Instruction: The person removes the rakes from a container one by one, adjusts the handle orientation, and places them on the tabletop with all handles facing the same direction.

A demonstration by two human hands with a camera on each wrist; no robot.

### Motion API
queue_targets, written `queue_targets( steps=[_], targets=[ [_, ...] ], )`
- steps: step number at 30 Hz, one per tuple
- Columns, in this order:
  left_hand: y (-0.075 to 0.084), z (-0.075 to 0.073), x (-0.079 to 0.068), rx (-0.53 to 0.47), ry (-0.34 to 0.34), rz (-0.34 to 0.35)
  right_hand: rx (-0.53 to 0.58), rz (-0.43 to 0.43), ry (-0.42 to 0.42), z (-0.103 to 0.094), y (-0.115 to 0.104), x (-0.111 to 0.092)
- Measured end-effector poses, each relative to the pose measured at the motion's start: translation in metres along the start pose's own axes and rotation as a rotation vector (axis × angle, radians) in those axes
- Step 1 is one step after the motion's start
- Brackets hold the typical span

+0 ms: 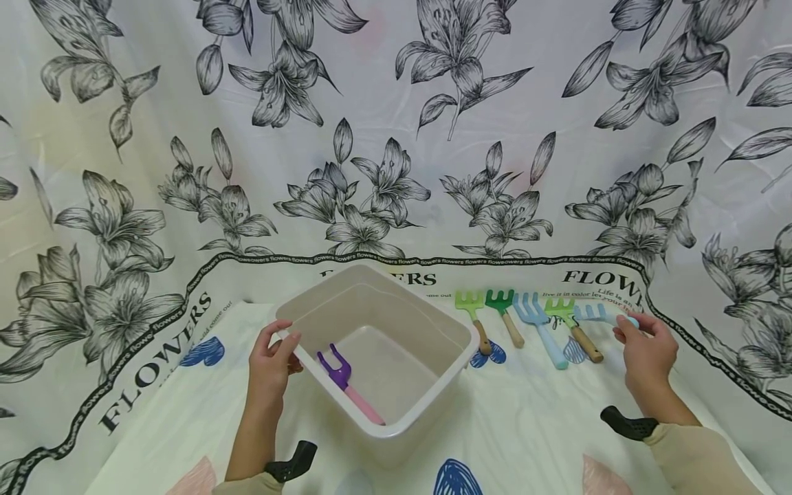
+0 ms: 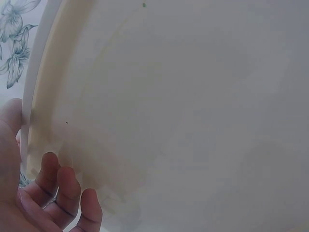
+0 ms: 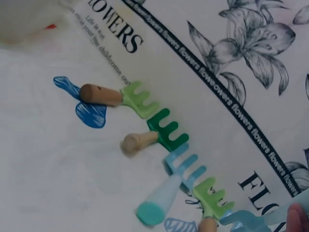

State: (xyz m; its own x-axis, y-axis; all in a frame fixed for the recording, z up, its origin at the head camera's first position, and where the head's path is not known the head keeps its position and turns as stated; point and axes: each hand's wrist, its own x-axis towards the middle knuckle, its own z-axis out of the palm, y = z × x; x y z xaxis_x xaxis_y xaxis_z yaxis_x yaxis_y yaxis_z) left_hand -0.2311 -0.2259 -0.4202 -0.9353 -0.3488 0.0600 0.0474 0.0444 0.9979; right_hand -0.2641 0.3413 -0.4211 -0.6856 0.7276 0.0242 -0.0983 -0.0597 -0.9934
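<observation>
My left hand (image 1: 272, 350) grips the left rim of a beige plastic basin (image 1: 427, 309), thumb on the rim, and the basin is tilted. In the left wrist view, curled fingers (image 2: 67, 188) lie against the basin's outer wall (image 2: 183, 116). Inside the basin rests a purple garden fork (image 1: 340, 375) with a pink handle. At the right, my right hand (image 1: 650, 347) pinches the handle of a light blue hand rake (image 1: 594, 313). Its tines reach beside a lime green rake (image 1: 584, 340) with a wooden handle, which lies on the cloth.
Left of that rake lie a light blue rake (image 1: 544, 333), a dark green rake (image 1: 509, 320) and another lime green rake (image 1: 475, 320), in a row right of the basin. White cloth (image 1: 526, 426) with printed leaves covers the table; a flower-printed curtain (image 1: 383, 137) hangs behind.
</observation>
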Motion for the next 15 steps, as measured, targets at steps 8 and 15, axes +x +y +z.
queue_targets(
  steps=[8, 15],
  targets=[
    [0.002, 0.001, 0.000, 0.002, -0.005, -0.008, 0.026, 0.062, 0.074, -0.024, 0.016, 0.014],
    [0.002, 0.001, 0.000, 0.007, 0.001, -0.011, -0.072, 0.128, 0.152, -0.044, 0.031, 0.022]
  ],
)
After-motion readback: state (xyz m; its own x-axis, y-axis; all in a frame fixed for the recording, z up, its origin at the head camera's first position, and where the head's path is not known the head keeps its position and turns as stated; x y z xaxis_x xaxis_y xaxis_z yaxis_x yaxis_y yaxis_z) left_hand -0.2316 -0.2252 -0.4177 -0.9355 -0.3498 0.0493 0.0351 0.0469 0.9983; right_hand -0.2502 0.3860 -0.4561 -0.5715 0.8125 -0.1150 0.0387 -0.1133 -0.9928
